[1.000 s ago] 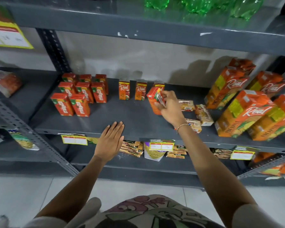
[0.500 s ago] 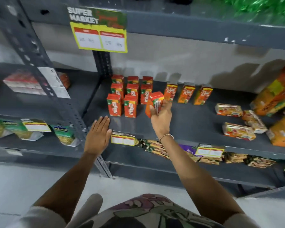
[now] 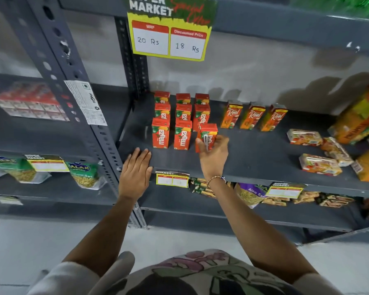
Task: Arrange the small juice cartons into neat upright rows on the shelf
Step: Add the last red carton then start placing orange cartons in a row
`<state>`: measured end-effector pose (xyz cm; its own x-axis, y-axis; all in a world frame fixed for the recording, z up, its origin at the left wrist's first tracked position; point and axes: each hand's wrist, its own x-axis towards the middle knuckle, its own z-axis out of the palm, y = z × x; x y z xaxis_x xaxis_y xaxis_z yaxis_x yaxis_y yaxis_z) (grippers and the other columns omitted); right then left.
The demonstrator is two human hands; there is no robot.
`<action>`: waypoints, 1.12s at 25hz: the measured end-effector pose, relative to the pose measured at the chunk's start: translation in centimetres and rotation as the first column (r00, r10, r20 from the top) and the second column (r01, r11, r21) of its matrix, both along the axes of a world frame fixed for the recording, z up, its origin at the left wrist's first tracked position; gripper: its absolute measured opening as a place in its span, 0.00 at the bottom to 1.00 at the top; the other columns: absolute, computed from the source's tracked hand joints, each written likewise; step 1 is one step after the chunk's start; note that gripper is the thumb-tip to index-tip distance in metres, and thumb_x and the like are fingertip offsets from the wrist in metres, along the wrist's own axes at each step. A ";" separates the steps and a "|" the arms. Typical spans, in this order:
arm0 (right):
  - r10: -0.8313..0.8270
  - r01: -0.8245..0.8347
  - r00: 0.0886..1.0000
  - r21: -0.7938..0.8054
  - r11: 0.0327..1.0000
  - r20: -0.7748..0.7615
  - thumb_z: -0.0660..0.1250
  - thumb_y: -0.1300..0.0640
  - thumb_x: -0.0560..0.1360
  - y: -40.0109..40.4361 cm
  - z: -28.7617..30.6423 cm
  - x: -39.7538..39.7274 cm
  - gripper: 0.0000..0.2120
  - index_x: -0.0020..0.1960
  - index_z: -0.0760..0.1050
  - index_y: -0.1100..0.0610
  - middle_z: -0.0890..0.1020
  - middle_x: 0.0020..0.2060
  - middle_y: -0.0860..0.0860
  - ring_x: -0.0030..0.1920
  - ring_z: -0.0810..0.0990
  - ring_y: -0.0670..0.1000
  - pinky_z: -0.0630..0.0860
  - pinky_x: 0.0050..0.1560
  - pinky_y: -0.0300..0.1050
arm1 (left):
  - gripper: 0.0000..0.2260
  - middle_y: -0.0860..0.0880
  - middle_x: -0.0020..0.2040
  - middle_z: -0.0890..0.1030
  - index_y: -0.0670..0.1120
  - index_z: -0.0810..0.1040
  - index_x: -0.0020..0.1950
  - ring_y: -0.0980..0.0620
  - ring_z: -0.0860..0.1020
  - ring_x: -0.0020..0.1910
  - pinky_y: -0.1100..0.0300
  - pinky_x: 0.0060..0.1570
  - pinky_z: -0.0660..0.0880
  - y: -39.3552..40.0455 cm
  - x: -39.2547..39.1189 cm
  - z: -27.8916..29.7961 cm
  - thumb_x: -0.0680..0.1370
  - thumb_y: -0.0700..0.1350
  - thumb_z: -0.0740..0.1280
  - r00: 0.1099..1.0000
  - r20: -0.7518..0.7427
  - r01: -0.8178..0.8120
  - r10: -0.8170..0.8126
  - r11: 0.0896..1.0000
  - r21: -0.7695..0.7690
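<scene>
My right hand (image 3: 213, 155) grips a red carton (image 3: 207, 136) at the front row; nudging sideways could topple its neighbour (image 3: 182, 135).

Both arms extended forward and up from the lower edge of view, bare from short pale sleeves. Left hand (image 3: 135, 174) flat, palm down, fingers straight and close together, resting on the front edge of the shelf (image 3: 254, 158). Right hand (image 3: 213, 155) raised further in, wrist bent back, beaded bracelet at the wrist. Fingers curled around a small red carton (image 3: 207, 136), thumb on its left face, remaining fingers on the right side; carton upright, slightly tilted
</scene>
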<state>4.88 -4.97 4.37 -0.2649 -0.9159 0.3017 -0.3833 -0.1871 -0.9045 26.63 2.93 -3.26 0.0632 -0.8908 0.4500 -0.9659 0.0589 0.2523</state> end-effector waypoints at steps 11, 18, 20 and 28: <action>0.029 -0.015 0.986 0.082 0.996 -0.166 0.74 0.44 0.68 0.4 1.4 0.2 0.31 0.58 0.64 0.62 0.74 0.55 0.57 0.54 0.76 0.54 0.76 0.53 0.50 | 0.24 0.42 0.65 0.77 0.39 0.75 0.66 0.41 0.73 0.66 0.50 0.65 0.61 0.0 0.1 -0.3 0.83 0.50 0.47 1.000 0.002 0.005 -0.005 0.999 -0.037; 0.572 -0.487 0.407 0.361 0.795 -0.712 0.67 0.66 0.74 -3.8 10.5 -4.1 0.25 0.69 0.68 0.56 0.69 0.71 0.55 0.72 0.65 0.55 0.69 0.69 0.52 | 0.26 0.42 0.64 0.77 0.39 0.75 0.66 0.41 0.72 0.66 0.49 0.64 0.62 0.0 0.0 0.0 0.83 0.51 0.43 1.000 0.002 0.011 -0.011 1.000 -0.005; 0.596 -0.470 0.235 0.447 0.761 -0.768 0.64 0.74 0.73 -4.1 10.8 -3.8 0.30 0.71 0.67 0.53 0.64 0.74 0.53 0.74 0.61 0.54 0.68 0.69 0.48 | 0.26 0.42 0.64 0.77 0.39 0.75 0.65 0.41 0.72 0.66 0.49 0.64 0.63 0.1 0.0 0.0 0.83 0.51 0.44 1.000 -0.010 0.014 -0.014 1.000 -0.015; 0.598 -0.396 0.185 0.498 0.772 -0.780 0.65 0.68 0.75 -4.9 11.1 -2.9 0.28 0.72 0.65 0.52 0.69 0.71 0.53 0.68 0.67 0.56 0.66 0.68 0.49 | 0.24 0.42 0.64 0.78 0.39 0.75 0.65 0.42 0.73 0.66 0.49 0.65 0.63 0.1 0.1 0.1 0.83 0.51 0.46 1.000 -0.004 0.014 -0.014 1.000 -0.016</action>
<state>1.97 -9.87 15.49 0.5848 -0.7998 -0.1352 -0.8105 -0.5694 -0.1371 26.75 3.04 -3.21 0.0528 -0.8841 0.4643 -0.9639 0.0763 0.2549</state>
